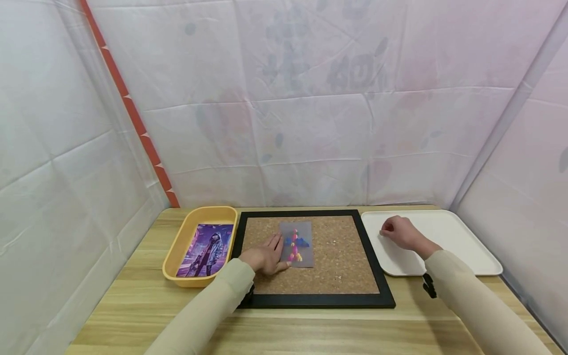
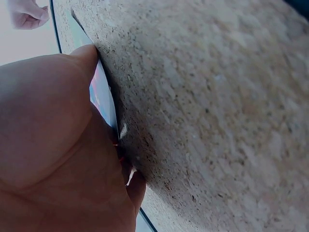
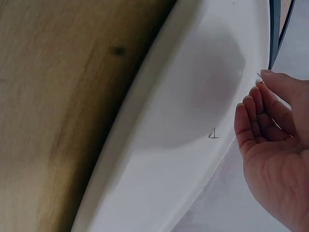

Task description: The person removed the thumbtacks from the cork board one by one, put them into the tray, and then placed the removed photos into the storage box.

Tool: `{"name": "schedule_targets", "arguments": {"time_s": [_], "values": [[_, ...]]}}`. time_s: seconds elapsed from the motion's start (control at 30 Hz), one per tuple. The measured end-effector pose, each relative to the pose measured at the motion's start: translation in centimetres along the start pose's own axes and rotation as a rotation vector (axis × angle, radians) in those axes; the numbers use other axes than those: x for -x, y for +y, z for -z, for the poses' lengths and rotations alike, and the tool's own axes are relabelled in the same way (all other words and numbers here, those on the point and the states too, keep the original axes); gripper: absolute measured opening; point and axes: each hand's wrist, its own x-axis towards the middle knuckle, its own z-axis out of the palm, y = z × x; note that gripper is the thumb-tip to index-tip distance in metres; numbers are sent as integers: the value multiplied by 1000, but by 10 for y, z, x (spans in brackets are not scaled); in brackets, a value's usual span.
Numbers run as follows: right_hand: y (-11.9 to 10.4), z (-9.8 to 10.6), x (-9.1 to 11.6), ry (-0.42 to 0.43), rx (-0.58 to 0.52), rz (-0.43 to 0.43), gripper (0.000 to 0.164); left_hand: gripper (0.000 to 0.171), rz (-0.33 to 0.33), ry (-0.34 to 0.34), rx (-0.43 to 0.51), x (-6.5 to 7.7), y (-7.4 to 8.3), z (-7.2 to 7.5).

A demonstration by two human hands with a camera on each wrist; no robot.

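Note:
A photo card (image 1: 303, 256) with a colourful figure on a grey ground lies on the cork board (image 1: 341, 259). My left hand (image 1: 263, 256) rests with extended fingers along the card's left side, the thumb at its lower edge. Over the left part of the white tray (image 1: 457, 241) is my right hand (image 1: 401, 232). Between its thumb and index finger it pinches a thumbtack (image 3: 259, 75), only whose thin point shows in the right wrist view. Another thumbtack (image 3: 213, 134), clear or metallic, lies point up on the tray.
Left of the board stands a yellow basket (image 1: 177, 251) holding a purple picture (image 1: 206, 250) of a hooded figure. A black frame (image 1: 319, 301) borders the cork, which carries small pale spots too small to identify. White sheeting (image 1: 310, 133) hangs behind the wooden table (image 1: 133, 305).

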Motion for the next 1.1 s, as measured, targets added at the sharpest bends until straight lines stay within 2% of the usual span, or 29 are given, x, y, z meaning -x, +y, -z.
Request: {"name": "schedule_targets", "arguments": {"time_s": [0.13, 0.4, 0.8, 1.1], "values": [[6, -1, 0, -9, 12, 6, 13, 86, 7, -7, 2, 3, 3, 4], [13, 0, 2, -38, 14, -31, 12, 87, -2, 16, 6, -3, -1, -3], [14, -2, 4, -51, -23, -60, 13, 83, 30, -4, 4, 22, 12, 16], [12, -2, 4, -40, 16, -39, 9, 85, 13, 5, -10, 14, 8, 10]]}}
